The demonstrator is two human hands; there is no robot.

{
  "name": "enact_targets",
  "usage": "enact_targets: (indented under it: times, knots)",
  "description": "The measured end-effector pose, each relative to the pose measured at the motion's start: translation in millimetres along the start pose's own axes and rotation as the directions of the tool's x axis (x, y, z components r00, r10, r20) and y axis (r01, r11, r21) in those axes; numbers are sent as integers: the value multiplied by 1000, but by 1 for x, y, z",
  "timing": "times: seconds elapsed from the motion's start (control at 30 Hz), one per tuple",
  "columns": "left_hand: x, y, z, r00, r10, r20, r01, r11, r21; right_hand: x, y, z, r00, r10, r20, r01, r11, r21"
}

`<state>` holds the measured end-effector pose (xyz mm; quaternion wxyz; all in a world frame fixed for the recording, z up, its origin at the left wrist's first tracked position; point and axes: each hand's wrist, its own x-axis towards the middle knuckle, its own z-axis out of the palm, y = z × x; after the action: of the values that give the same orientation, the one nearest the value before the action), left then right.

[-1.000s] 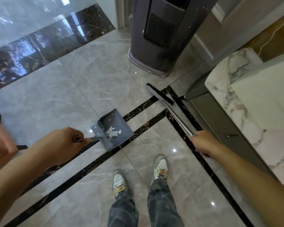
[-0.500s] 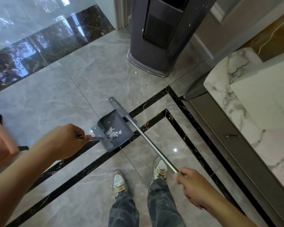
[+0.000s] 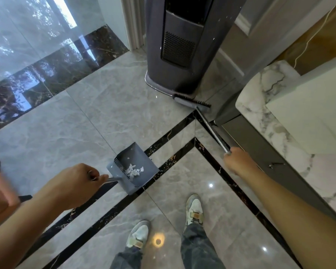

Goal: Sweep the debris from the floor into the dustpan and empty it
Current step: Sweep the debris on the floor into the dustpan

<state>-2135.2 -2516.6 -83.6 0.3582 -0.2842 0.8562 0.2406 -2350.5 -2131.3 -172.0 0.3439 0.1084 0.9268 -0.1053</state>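
Left hand [image 3: 80,183] clamped on dustpan [image 3: 136,169] handle, pan on the grey floor [image 3: 109,113] tile holding white debris [image 3: 133,170]. Right hand [image 3: 239,162] closed on broom [image 3: 192,102] pole, extended; brush head touches base of dark tower appliance [image 3: 184,45], well apart from dustpan.

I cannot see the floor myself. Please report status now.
Left hand grips dustpan, debris inside. Right hand holds broom, head beside tower appliance. Nothing blocking.
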Motion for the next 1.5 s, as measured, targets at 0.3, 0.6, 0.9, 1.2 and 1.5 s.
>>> enact_targets:
  times: [0.3, 0.6, 0.9, 1.2, 1.5]
  knots:
    - [6, -5, 0, 994, 113, 6, -113, 993, 19, -94, 1, 54, 932, 126, 340, -235, 924, 301]
    - [-3, -9, -2, 993, 116, 7, -116, 993, 25, -230, 13, 101, 821, -1, 571, -306, 844, 440]
    - [-44, 30, 13, 962, 256, 98, -271, 943, 194, -312, 91, 58, 838, 74, 540, -453, 646, 614]
    - [-122, 144, 60, 868, 420, 265, -491, 801, 341, -409, 214, 55, 844, 291, 450, -535, 419, 733]
    - [-226, 255, 175, 766, 510, 392, -633, 705, 320, -500, 378, 74, 713, 467, 523, -634, 110, 765]
